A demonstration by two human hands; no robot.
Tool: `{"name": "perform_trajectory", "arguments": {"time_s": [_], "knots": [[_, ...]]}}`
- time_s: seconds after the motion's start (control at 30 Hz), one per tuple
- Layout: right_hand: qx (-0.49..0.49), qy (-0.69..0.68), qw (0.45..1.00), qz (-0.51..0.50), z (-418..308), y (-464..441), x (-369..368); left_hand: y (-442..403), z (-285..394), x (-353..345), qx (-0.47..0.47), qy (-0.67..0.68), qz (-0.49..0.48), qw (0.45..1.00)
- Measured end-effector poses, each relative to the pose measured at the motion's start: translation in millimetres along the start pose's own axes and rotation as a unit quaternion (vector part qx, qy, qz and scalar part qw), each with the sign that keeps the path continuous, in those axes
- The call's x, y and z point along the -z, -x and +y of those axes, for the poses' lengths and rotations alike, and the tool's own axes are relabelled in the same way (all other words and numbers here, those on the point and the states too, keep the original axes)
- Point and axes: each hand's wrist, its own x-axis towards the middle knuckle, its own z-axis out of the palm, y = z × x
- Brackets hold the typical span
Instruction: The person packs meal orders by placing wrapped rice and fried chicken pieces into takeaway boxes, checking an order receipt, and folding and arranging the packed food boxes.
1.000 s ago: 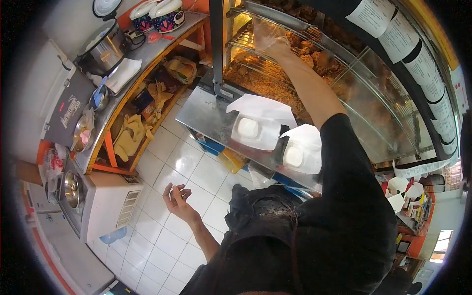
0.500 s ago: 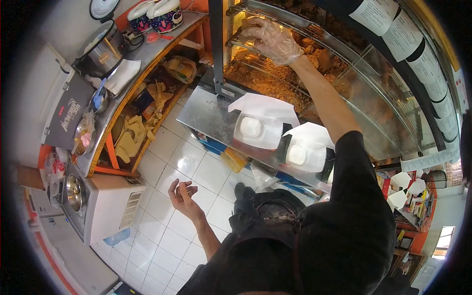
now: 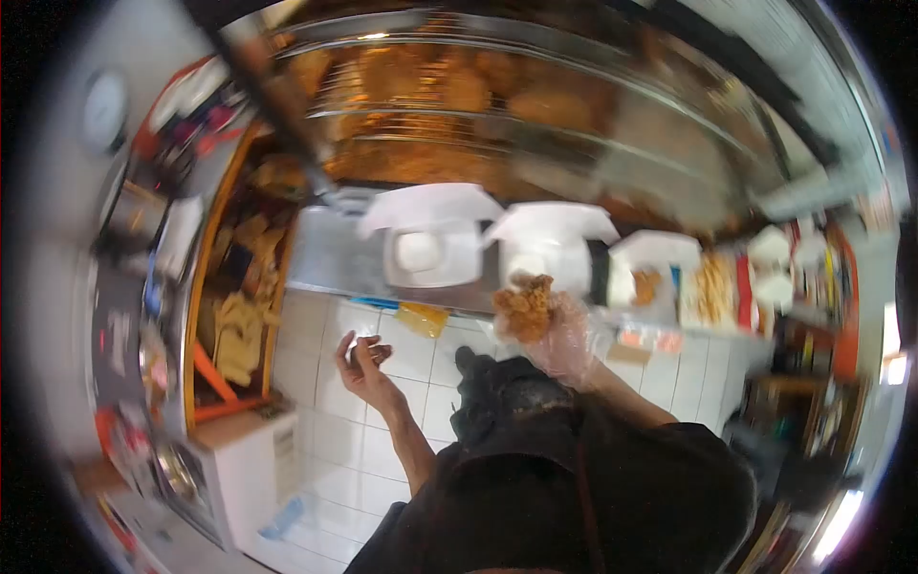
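My right hand (image 3: pixel 566 340), in a clear plastic glove, is closed around a piece of fried chicken (image 3: pixel 522 308) with a rough golden crust. The piece is at the near edge of a white open takeaway box (image 3: pixel 569 251), partly covering the white portion in it. To the left is another open takeaway box (image 3: pixel 459 266) with a white rounded portion (image 3: pixel 417 253), probably rice. A third box (image 3: pixel 626 251) on the right contains a brown piece (image 3: pixel 646 286). Over the floor, my bare left hand (image 3: pixel 365 368) holds nothing, its fingers loosely bent and apart.
Behind the boxes stands a lit display case (image 3: pixel 430 96) with wire racks of fried food. The boxes rest on a metal counter (image 3: pixel 320 253). A shelf unit (image 3: pixel 206 325) with paper stands left; a box of fries-like strips (image 3: pixel 710 287) is at right. The view is blurred.
My right hand has come out of the display case and down to the middle box, now with fried chicken in it. My view has turned right. My left hand stays low over the floor.
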Motion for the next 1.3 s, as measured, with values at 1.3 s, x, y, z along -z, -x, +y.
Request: {"name": "perform_trajectory", "arguments": {"time_s": [1.3], "knots": [[0.233, 0.889, 0.321, 0.226, -685.3, 27.8, 296.6, 288.4, -43.0, -228.9, -0.1, -0.116, 0.209, 0.966]]}}
